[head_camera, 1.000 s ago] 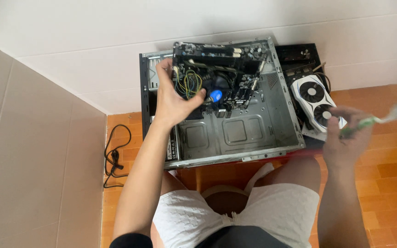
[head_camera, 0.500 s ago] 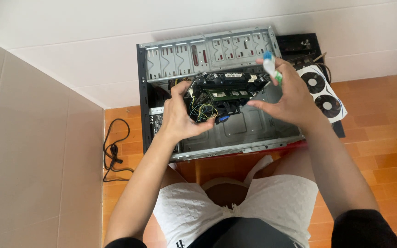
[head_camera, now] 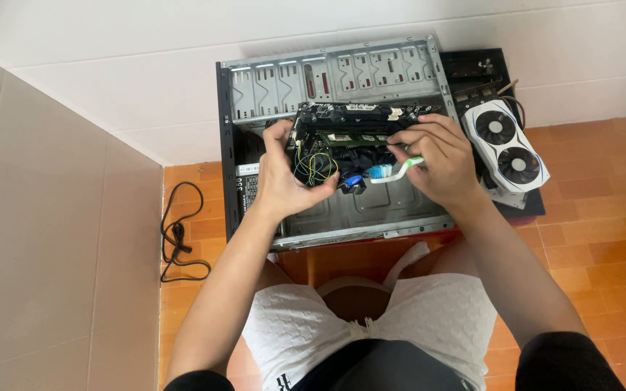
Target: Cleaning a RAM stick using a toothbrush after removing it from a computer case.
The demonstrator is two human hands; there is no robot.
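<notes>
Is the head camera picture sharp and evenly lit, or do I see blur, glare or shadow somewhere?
Head view: soft, even daylight with no strong glare; the left hand, the right hand and the toothbrush are sharp, without motion blur. The inside of the computer case is darker around the circuit board, so small parts there are hard to read. The white graphics card is bright but not washed out.

The right hand (head_camera: 436, 156) now sits lower inside the open grey metal computer case (head_camera: 342, 94), and the white toothbrush with green and blue bristles (head_camera: 393, 171) lies flat, maybe touching the round blue cooler (head_camera: 353, 181). The left hand (head_camera: 284, 177) grips higher.
</notes>
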